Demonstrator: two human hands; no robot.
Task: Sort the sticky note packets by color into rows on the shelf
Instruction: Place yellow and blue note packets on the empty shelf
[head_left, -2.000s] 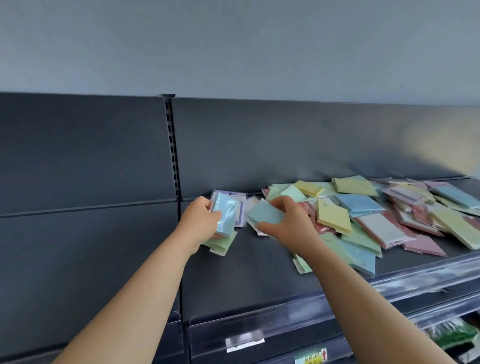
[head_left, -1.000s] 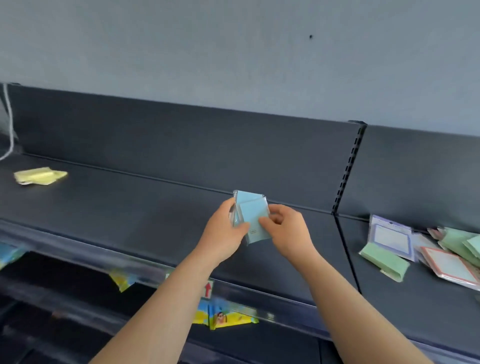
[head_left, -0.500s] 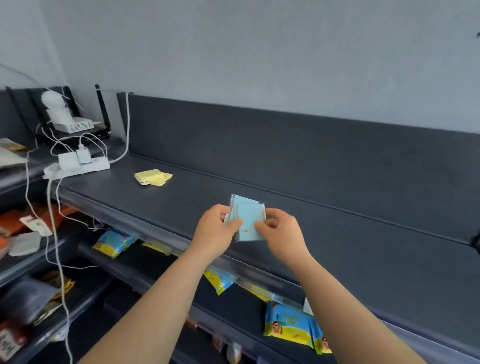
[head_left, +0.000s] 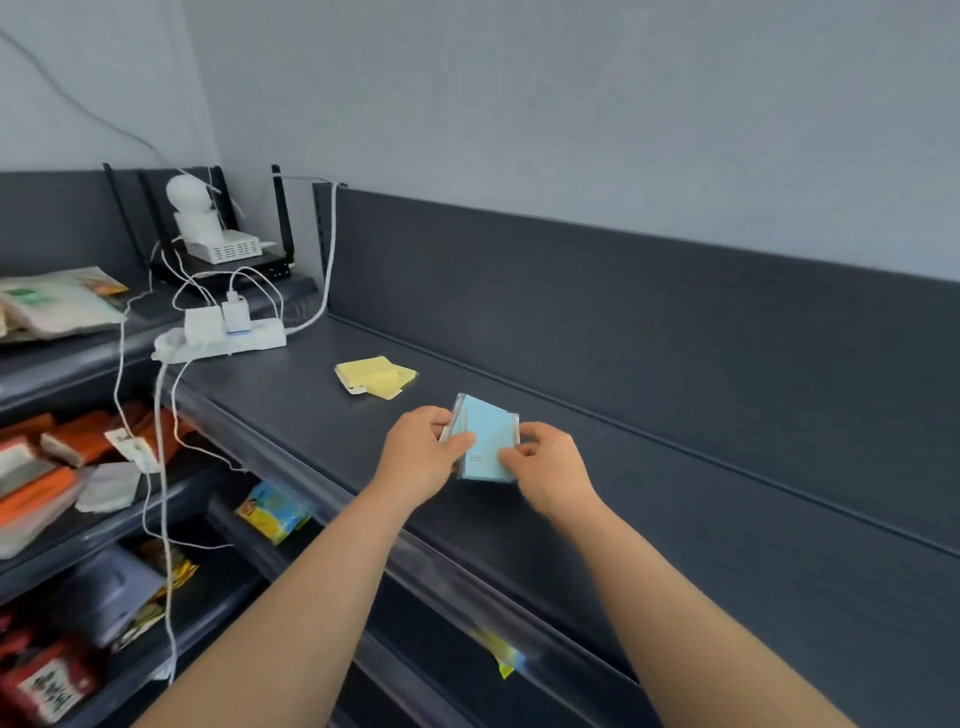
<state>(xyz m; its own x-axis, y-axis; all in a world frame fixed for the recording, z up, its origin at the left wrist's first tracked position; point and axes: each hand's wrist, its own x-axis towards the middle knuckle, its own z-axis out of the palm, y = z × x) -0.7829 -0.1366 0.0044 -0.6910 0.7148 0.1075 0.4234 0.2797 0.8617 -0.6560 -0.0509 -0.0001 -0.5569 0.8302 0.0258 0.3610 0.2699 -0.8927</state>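
blue sticky note packets (head_left: 485, 441) sit pinched between your left hand (head_left: 418, 457) and right hand (head_left: 550, 470), above the dark shelf (head_left: 675, 519); yellow packets (head_left: 375, 378) lie far left.

plain light blue packets (head_left: 488, 441) in clear glossy wrap — pale yellow packets (head_left: 375, 376) on the matte dark grey shelf (head_left: 649, 499). white power strip (head_left: 228, 340), orange packs (head_left: 78, 439) — pale blue-grey wall (head_left: 571, 104).

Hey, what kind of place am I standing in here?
Likely a small shop or stockroom: dark retail shelving, packaged goods on the lower shelves, and yellow sticky note packets on top.
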